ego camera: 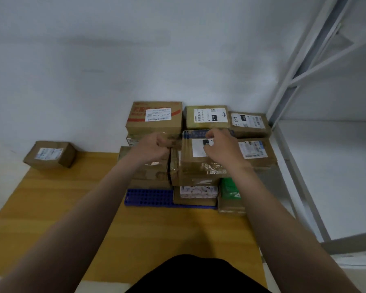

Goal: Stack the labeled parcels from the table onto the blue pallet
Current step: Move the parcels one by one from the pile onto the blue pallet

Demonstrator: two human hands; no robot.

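Observation:
The blue pallet (148, 197) lies on a yellow surface near the wall, with several labeled brown parcels stacked on it. At the stack's front middle sits a taped brown parcel (199, 166) with a white label and blue tape along its far edge. My left hand (154, 149) is curled at this parcel's left edge. My right hand (222, 149) lies over its top, fingers bent at the far edge and thumb on the label. A lone labeled parcel (51, 155) stands apart at the far left of the yellow surface.
A white wall rises directly behind the stack. A grey metal rack frame (294, 85) stands at the right, close to the stack's right side. A green packet (230, 189) and a patterned box (199, 192) sit low at the pallet's front.

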